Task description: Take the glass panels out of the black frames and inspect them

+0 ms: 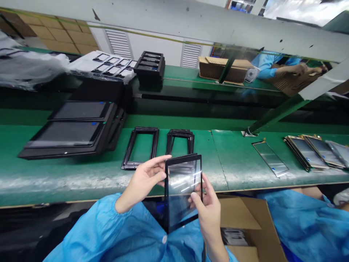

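A black-bordered glass touch panel point(180, 205) is held tilted above my lap, near the bench edge. Its middle is see-through and shows bright reflections. My left hand point(143, 183) pinches the panel's upper left edge between thumb and fingers. On the opposite side, my right hand point(208, 207) grips the right edge, thumb over the front and fingers behind. A second dark edge shows along the panel's left and top; I cannot tell whether it is a separate frame. Just beyond lie two stacks of black rectangular frames, a left stack point(132, 145) and a right stack point(169, 140).
Black trays point(65, 150) bearing dark glass panels are stacked at left on the green bench point(218, 160). Thin screens point(313, 153) lie at right, with a single one point(269, 157) nearer. A cardboard box point(261, 222) stands below. Co-workers' blue sleeves point(268, 62) appear beyond and at right.
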### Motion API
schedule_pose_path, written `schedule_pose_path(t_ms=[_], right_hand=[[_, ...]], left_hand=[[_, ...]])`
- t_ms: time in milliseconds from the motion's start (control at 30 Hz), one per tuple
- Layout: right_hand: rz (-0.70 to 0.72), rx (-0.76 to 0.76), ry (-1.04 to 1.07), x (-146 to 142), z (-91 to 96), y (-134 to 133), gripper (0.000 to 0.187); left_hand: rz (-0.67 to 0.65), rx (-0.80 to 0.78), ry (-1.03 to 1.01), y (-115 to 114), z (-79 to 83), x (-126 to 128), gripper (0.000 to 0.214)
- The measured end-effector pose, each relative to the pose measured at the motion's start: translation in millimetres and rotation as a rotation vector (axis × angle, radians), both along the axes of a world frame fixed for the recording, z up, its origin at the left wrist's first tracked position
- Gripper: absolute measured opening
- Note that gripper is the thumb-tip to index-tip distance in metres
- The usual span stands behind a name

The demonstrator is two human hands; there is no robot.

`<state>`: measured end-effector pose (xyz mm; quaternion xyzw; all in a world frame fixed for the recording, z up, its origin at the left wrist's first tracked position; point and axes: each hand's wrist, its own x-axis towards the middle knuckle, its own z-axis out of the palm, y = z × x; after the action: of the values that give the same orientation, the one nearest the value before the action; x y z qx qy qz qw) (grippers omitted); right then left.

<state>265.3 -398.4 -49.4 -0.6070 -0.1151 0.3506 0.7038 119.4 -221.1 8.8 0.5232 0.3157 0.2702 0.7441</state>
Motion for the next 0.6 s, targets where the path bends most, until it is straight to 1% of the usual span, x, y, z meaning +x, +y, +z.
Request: schedule_pose_path(t_ms=[100,233,367,600], right_hand=[[-0.001,-0.019,0.012,-0.6,5.3,-1.7,0.078],[0.021,-0.03,0.009,-0.4,9.2,-3.4,0.075],[0.03,-0.024,0.01,0.1,7.6,-4.8,0.075],[0.041,-0.03,0.013,-1.8,9.7,-4.9,0.076]], left_hand=[[0.003,-0.021,-0.035,-1.2,-5.9,-0.1,0.056],[0.072,-0.014,-0.07,-1.8,-8.9,-1.6,0.052],[0.033,-0.021,-0.079,-1.6,-6.5,-3.1,0.05],[0.016,-0.027,-0.108,-3.4,-5.0,-3.0,0.048]])
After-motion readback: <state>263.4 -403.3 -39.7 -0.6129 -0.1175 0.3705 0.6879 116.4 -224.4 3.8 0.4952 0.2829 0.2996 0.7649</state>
